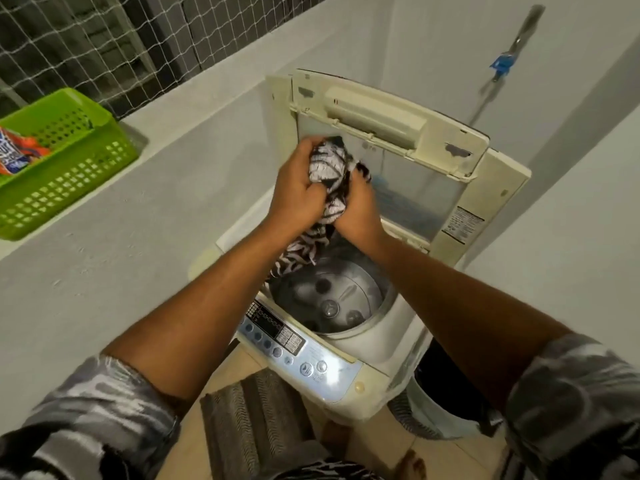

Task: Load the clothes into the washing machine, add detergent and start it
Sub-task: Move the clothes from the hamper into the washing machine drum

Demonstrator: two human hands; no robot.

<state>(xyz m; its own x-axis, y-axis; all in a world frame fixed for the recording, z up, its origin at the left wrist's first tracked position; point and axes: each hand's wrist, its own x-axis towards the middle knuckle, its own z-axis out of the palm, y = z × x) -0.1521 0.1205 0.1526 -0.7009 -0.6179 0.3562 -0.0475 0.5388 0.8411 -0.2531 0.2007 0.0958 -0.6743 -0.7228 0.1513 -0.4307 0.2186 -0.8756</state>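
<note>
A cream top-loading washing machine (pixel 375 336) stands in front of me with its lid (pixel 391 133) folded up and back. Its steel drum (pixel 329 303) shows only the bare pulsator at the bottom. Above the drum's far side I hold a bunched black-and-white patterned garment (pixel 330 168); my left hand (pixel 298 192) grips its upper part and my right hand (pixel 358 213) grips it lower down. The cloth's tail hangs to the drum rim. An orange and blue detergent pack (pixel 17 152) lies in a green basket (pixel 69 174) on the ledge at left.
The control panel (pixel 294 348) with round buttons faces me on the machine's near edge. A striped mat (pixel 252 420) lies on the tiled floor below it. A dark bin (pixel 446 393) stands to the machine's right. Netting covers the window above the ledge.
</note>
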